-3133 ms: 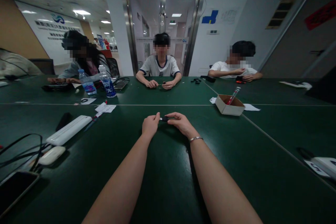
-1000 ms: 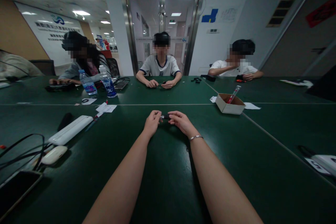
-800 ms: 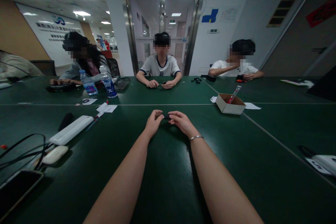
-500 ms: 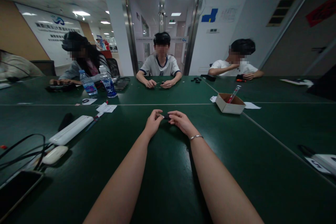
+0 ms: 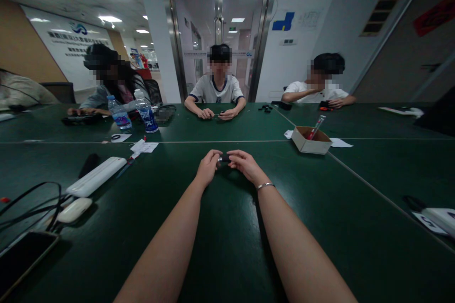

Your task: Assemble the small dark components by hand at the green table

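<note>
Over the middle of the green table (image 5: 227,227), my left hand (image 5: 207,166) and my right hand (image 5: 245,164) meet at a small black piece (image 5: 225,157). My right thumb and fingers pinch this piece from the right. A tiny shiny bit (image 5: 220,159) shows at its left end, against my left fingertips, which are also closed. Whether that bit is part of the black piece or separate is too small to tell. Fingers cover much of both. A silver bracelet (image 5: 266,185) circles my right wrist.
An open cardboard box (image 5: 311,147) holding a tube stands to the right, near paper slips. On the left lie a white power bank (image 5: 96,176), a white case (image 5: 75,209), a phone (image 5: 26,260) and cables. Two bottles (image 5: 147,116) stand farther back. Several people sit across the table.
My left hand has shifted slightly, and the shiny bit at its fingertips shows more. The right hand stays in place on the black piece.
</note>
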